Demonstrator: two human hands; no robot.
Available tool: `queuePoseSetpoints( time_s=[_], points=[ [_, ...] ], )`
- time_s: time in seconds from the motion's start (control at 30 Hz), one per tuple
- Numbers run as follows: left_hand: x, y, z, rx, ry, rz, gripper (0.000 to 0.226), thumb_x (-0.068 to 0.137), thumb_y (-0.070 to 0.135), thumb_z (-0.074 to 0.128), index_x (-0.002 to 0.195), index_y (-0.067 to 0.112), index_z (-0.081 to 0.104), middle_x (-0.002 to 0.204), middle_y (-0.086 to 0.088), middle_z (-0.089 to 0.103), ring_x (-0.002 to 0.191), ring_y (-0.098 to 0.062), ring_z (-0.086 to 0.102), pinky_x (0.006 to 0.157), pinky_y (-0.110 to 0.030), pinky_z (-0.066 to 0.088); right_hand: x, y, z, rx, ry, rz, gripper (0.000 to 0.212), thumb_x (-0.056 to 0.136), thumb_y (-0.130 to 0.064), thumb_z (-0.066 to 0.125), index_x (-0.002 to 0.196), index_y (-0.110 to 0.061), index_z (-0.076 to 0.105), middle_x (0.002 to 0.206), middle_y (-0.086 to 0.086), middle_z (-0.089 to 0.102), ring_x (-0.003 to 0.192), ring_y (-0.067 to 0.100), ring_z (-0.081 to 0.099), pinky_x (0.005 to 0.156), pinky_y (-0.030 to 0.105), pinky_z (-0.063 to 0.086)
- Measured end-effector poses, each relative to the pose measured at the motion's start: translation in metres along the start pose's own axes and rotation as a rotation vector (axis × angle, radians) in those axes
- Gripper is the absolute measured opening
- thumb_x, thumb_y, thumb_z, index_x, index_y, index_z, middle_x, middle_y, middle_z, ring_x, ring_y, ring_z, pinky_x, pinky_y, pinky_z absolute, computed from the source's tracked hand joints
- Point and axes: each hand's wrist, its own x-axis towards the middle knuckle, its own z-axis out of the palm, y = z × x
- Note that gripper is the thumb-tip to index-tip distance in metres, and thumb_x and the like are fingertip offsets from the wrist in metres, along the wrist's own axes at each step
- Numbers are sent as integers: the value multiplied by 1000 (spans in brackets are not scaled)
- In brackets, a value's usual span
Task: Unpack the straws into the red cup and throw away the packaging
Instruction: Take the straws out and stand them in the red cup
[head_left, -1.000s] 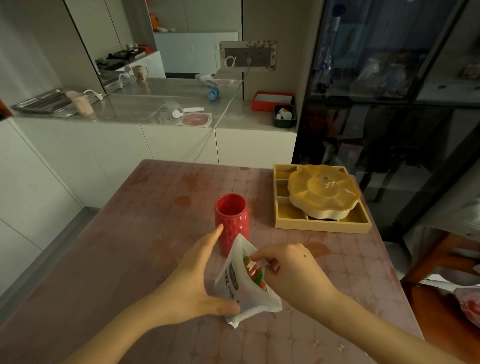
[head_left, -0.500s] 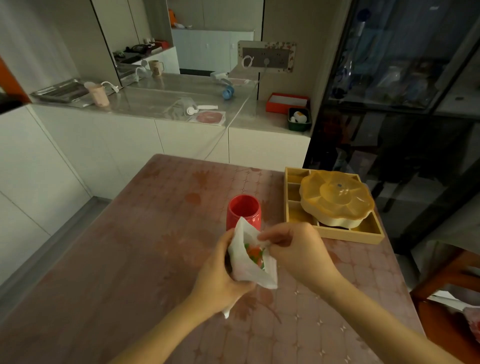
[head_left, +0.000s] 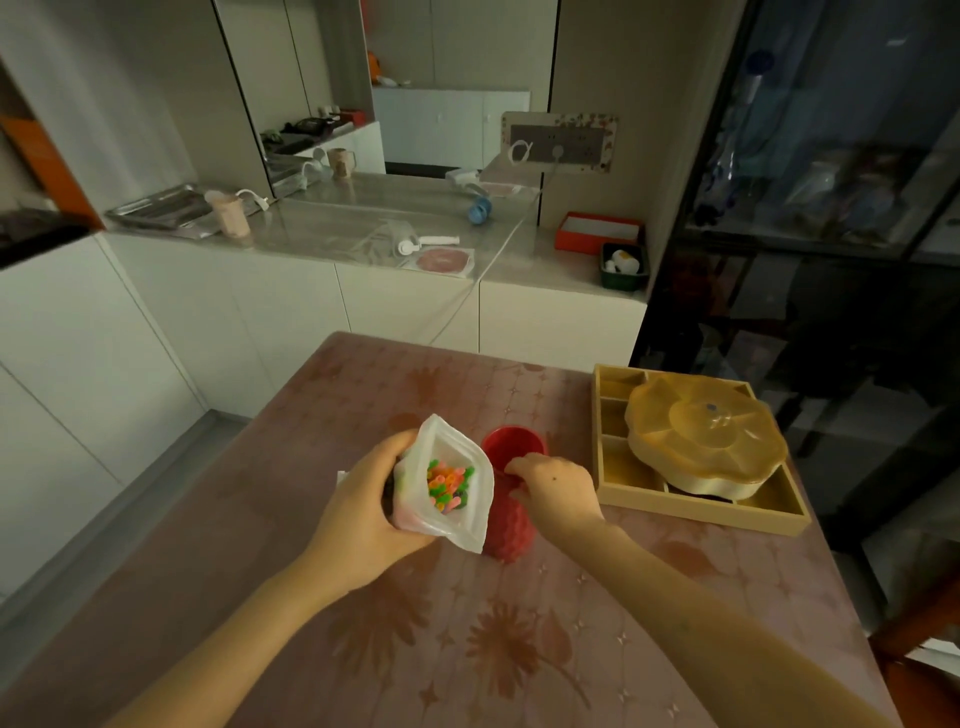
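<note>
The likeliest slip from here is straws missing their target. The mouth of the white pouch (head_left: 452, 519) gapes wider than the opening of the red cup (head_left: 511, 530), so a quick tip would probably scatter them over the counter (head_left: 467, 654). The fingers of the right hand (head_left: 556, 491) curl over the cup's rim, holding it, and could block the way in. The cup is tall and narrow, and a knock from the pouch might topple it if that grip loosens.

The left hand (head_left: 363, 514) grips the pouch round its side, mouth upward, just left of the cup. Inside it stands a bundle of colourful straws (head_left: 448, 480), orange, pink and green, ends up. The cup stands near the middle of the counter, and nothing shows inside it. At the far right corner a wooden divided tray (head_left: 675, 512) carries a flower-shaped lidded dish (head_left: 706, 441). The tray's visible compartments look empty.
</note>
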Motion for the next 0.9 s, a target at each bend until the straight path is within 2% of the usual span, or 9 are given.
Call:
queuePoseSetpoints(
  time_s=[0.17, 0.37, 0.43, 0.53, 0.6, 0.67, 0.73, 0.8, 0.9],
  points=[
    [9, 0, 1, 15, -39, 57, 80, 53, 49, 79, 119, 58, 35, 114, 13, 57, 102, -7, 59, 83, -38, 54, -22, 10, -7, 84, 39, -40, 30, 89, -22, 58, 118, -21, 64, 113, 0, 68, 103, 22, 63, 86, 36, 51],
    [25, 12, 11, 174, -48, 164, 82, 55, 36, 86, 115, 56, 33, 104, 27, 54, 97, -5, 54, 94, -47, 46, -80, 22, -17, 123, -17, -66, 29, 87, -21, 60, 115, -21, 66, 110, -1, 69, 103, 22, 63, 84, 34, 48],
    [31, 19, 16, 218, -62, 203, 82, 58, 31, 86, 119, 45, 34, 104, 29, 48, 96, 0, 50, 100, -47, 40, -90, 25, -14, 102, -53, -69, 30, 88, -23, 59, 117, -22, 64, 111, -2, 68, 105, 21, 61, 84, 33, 47],
    [39, 31, 22, 278, -97, 263, 72, 60, 34, 82, 116, 43, 38, 101, 21, 53, 97, 3, 49, 113, -45, 18, -98, 31, -10, 87, -75, -68, 28, 86, -24, 59, 114, -22, 65, 110, -2, 67, 105, 22, 61, 83, 34, 49],
    [42, 38, 24, 350, -90, 322, 67, 59, 41, 76, 115, 40, 38, 101, 8, 59, 98, -10, 55, 114, -43, 10, -105, 35, -7, 79, -66, -71, 26, 80, -23, 59, 105, -21, 68, 103, -2, 69, 98, 23, 63, 77, 37, 52],
    [45, 42, 27, 449, -80, 374, 66, 57, 48, 68, 115, 36, 40, 99, 3, 61, 96, -16, 56, 111, -40, 10, -113, 37, -2, 65, -9, -87, 22, 69, -20, 62, 89, -21, 70, 86, -3, 70, 81, 22, 67, 61, 38, 54],
    [46, 42, 29, 536, -80, 408, 70, 57, 45, 72, 118, 34, 40, 99, 3, 60, 97, -18, 55, 110, -39, 12, -122, 40, 3, 61, 74, -96, 21, 57, -19, 65, 78, -24, 68, 72, -8, 68, 64, 17, 67, 44, 32, 52],
    [47, 42, 32, 593, -97, 446, 76, 55, 37, 79, 120, 31, 40, 99, 3, 59, 97, -17, 54, 110, -39, 12, -130, 42, 3, 67, 105, -103, 24, 55, -21, 67, 78, -27, 67, 70, -11, 67, 59, 13, 66, 39, 28, 49],
    [47, 45, 35, 609, -116, 508, 77, 56, 29, 83, 121, 27, 41, 101, 0, 60, 98, -16, 50, 108, -41, 14, -135, 43, -2, 69, 111, -108, 31, 65, -25, 65, 96, -28, 67, 88, -11, 71, 69, 15, 69, 47, 32, 55]
  ],
)
